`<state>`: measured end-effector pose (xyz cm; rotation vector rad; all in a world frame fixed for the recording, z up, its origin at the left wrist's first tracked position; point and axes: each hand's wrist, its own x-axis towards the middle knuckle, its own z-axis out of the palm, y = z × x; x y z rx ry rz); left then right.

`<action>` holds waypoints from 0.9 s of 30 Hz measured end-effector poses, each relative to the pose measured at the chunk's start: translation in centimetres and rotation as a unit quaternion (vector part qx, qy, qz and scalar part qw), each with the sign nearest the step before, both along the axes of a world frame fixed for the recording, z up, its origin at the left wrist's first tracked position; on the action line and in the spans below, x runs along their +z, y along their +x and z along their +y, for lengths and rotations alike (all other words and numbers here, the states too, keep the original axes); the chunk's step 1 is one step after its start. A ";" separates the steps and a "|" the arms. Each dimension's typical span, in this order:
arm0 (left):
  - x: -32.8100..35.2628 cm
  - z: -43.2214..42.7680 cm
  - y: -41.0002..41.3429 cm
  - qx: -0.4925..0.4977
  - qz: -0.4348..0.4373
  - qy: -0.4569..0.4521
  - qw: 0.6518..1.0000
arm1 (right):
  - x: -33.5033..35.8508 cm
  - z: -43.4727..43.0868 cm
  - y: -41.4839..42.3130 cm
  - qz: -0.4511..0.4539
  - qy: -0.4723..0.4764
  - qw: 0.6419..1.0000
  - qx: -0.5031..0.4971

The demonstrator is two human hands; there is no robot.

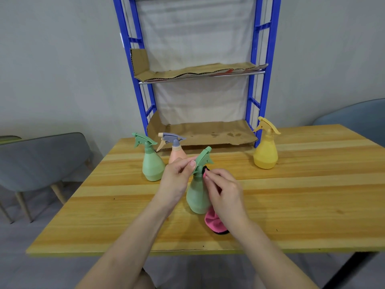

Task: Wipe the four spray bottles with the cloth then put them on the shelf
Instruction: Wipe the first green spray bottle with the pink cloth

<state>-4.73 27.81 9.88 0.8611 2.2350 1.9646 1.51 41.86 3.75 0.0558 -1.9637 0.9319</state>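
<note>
- Green and pear-shaped, the near green bottle (pixel 198 197) is at the middle of the table (pixel 291 205), between the two hands, leaning slightly with its trigger head tipped up and to the right. I cannot tell whether its base touches the wood.
- The left hand (pixel 177 176) pinches the trigger head from the left. Its fingers (pixel 187 161) are curled and the thumb tip is pressed on the plastic.
- The right hand (pixel 225 192) is on the bottle's right side at the neck, with its fingers (pixel 210 176) bunched together round the cloth (pixel 212 223).
- The cloth is pink with a black edge. A small part shows at the bottle's neck above the fingers, and the rest hangs below the hand by the bottle's base, down to the table.
- The far green bottle (pixel 152 163) stands upright behind and to the left.
- The peach bottle (pixel 177 155), with a grey trigger, stands just beside it on the right, partly hidden by the left hand.
- The yellow bottle (pixel 265 155) stands upright, well apart on the right, near the shelf's right post.
- The shelf (pixel 254 80), a blue frame, stands at the table's far edge against a grey wall. Both visible tiers are lined with cardboard (pixel 208 132), and no bottle is on either.
- A grey chair (pixel 41 159) is left of the table.
- Another chair (pixel 354 117) shows at the far right.
</note>
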 end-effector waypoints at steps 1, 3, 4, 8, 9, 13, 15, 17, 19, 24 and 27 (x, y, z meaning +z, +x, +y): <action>0.0 0.1 0.0 0.002 0.003 -0.002 1.000 | 0.3 0.3 -0.2 -0.019 0.001 1.000 0.004; 0.0 0.1 0.0 0.005 0.012 -0.003 1.000 | 0.6 0.8 -0.5 -0.029 0.028 0.999 0.008; 0.0 0.2 0.1 0.003 0.012 0.000 1.000 | 0.6 0.9 -0.4 -0.018 0.047 0.999 0.008; -0.1 0.3 0.2 0.012 0.016 0.000 1.000 | -0.4 0.5 0.4 0.025 0.090 0.996 -0.004; -0.1 0.3 0.1 0.013 0.016 -0.002 1.000 | -0.6 0.3 0.5 0.025 0.093 0.995 -0.006; -0.3 0.1 -0.3 0.010 0.009 -0.013 1.000 | 0.0 0.8 -0.2 -0.024 0.060 0.998 0.015; -0.2 0.1 -0.1 0.010 0.007 -0.011 1.000 | 0.4 1.1 -0.7 -0.042 0.076 0.996 0.014; -0.1 0.2 0.1 0.010 0.001 -0.006 1.000 | 0.4 1.1 -0.6 -0.028 0.092 0.995 0.004; 0.0 0.2 0.2 0.011 0.000 -0.005 1.000 | -0.1 0.8 -0.1 -0.006 0.098 0.995 -0.006; 0.2 0.2 0.4 0.015 0.008 -0.011 1.000 | -1.5 0.2 0.2 0.036 0.157 0.986 -0.031; 0.4 0.1 0.4 0.011 0.009 -0.012 1.000 | -1.5 0.2 0.3 0.048 0.194 0.979 -0.040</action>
